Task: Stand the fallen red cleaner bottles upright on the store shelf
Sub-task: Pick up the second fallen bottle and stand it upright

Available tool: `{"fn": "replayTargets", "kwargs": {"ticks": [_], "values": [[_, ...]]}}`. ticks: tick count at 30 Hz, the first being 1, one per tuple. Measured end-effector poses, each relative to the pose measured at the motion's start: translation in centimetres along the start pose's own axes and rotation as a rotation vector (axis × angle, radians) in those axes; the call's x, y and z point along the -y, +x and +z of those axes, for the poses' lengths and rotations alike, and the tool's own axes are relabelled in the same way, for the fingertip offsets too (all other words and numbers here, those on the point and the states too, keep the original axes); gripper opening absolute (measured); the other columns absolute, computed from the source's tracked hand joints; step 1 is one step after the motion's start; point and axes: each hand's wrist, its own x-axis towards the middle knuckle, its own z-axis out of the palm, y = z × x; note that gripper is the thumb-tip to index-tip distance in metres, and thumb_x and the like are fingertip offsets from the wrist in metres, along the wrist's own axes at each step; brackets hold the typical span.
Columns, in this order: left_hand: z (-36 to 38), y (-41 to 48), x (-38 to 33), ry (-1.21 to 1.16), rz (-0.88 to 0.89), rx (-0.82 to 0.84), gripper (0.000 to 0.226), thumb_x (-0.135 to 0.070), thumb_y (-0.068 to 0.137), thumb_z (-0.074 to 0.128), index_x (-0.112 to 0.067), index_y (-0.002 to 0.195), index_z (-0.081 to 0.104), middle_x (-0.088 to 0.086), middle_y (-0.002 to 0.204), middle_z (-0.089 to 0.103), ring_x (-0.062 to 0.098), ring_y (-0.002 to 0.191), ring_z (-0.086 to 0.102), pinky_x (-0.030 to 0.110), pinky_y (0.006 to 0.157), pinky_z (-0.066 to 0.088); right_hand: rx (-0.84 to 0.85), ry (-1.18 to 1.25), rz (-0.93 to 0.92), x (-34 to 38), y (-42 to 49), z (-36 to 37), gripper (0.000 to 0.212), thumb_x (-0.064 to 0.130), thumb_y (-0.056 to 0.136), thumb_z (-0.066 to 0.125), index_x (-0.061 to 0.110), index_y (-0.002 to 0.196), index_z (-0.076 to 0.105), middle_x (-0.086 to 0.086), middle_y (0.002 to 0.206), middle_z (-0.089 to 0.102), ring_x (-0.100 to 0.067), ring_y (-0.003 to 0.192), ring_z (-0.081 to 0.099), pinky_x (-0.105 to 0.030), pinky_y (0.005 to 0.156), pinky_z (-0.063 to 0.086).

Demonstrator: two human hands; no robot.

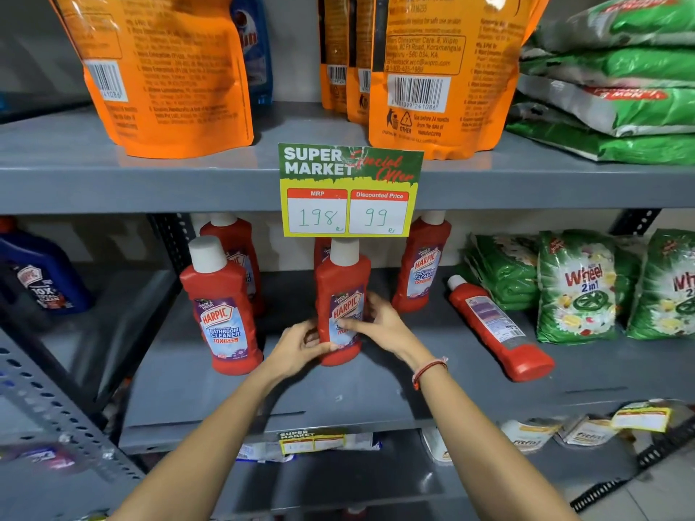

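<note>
Grey metal shelf (376, 392) in a store carries the red Harpic bathroom cleaner bottles, under a yellow price card (348, 189) reading 198 and 99. Directly below that card, one upright bottle (340, 295) stands clasped low on its body: the left hand (301, 344) wraps its lower left side, the right hand (380, 321) lies across the label, fingers curled on it. Left of the card stands another upright bottle (222, 306); two more stand behind. Right of the card, one fallen bottle (496, 329) lies on its side, cap toward the back, just beside green Wheel detergent bags (575, 287). Bare shelf runs along the front edge.
</note>
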Motion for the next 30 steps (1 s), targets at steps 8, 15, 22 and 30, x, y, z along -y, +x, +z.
{"fn": "replayTargets", "kwargs": {"ticks": [8, 15, 22, 30], "values": [[-0.6, 0.4, 0.6, -0.035, -0.027, 0.018, 0.042, -0.011, 0.079, 0.068, -0.004, 0.119, 0.054, 0.005, 0.109, 0.065, -0.008, 0.086, 0.065, 0.013, 0.079, 0.054, -0.265, -0.052, -0.081, -0.4, -1.7, 2.6, 0.047, 0.023, 0.075, 0.076, 0.007, 0.114, 0.053, -0.012, 0.116, 0.065, -0.015, 0.097, 0.062, -0.028, 0.087, 0.051], [0.7, -0.9, 0.6, -0.059, -0.03, -0.108, 0.04, -0.013, 0.08, 0.068, -0.004, 0.118, 0.057, 0.008, 0.117, 0.065, 0.002, 0.096, 0.064, 0.024, 0.093, 0.052, -0.259, -0.081, -0.08, -0.1, -2.3, 2.3, 0.055, 0.027, 0.073, 0.078, 0.007, 0.117, 0.051, -0.013, 0.121, 0.064, -0.023, 0.107, 0.062, -0.036, 0.093, 0.052], [5.4, -5.0, -0.8, -0.053, 0.172, -0.735, 0.021, -0.01, 0.081, 0.067, -0.008, 0.101, 0.064, 0.006, 0.099, 0.061, -0.007, 0.09, 0.057, 0.004, 0.074, 0.045, -0.517, -0.342, -0.01, -2.8, -4.9, -6.6, 0.06, 0.032, 0.083, 0.068, 0.001, 0.13, 0.046, -0.019, 0.132, 0.052, -0.03, 0.126, 0.046, -0.035, 0.106, 0.033], [14.1, 2.6, -5.3, 0.097, 0.292, -0.211, 0.021, -0.025, 0.082, 0.063, -0.014, 0.1, 0.065, 0.003, 0.105, 0.064, 0.012, 0.096, 0.062, 0.013, 0.081, 0.048, -0.506, -0.912, 0.47, -6.2, -6.1, -18.5, 0.097, 0.061, 0.066, 0.07, -0.003, 0.13, 0.037, -0.024, 0.134, 0.045, -0.038, 0.127, 0.039, -0.048, 0.107, 0.033]]}}
